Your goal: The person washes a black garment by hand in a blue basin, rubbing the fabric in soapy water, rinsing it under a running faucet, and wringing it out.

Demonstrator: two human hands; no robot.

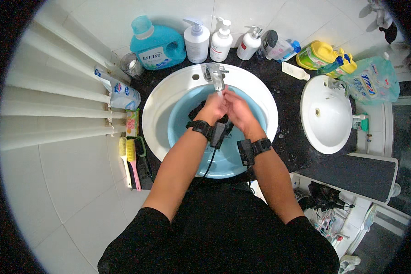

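Note:
Both my hands are close together under the chrome faucet (217,78), over a light blue basin (228,170) set in the white oval sink (157,102). Curled fingers close my left hand (216,106). My right hand (239,108) bends its fingers in against it, slightly blurred. What lies between them, if anything, is too small to make out. Water seems to run from the spout onto the fingers. Dark, cloth-like material (196,111) shows in the basin beside my left wrist, partly hidden by my hands. Each wrist wears a black strapped device; a cable hangs from the left one.
Behind the sink stand a large blue detergent jug (157,48) and several pump bottles (197,42). Brushes (131,157) lie at the left. A second white sink (324,130) is on the right, with yellow bottles (316,55) and a green-tinted bag (374,82) behind it.

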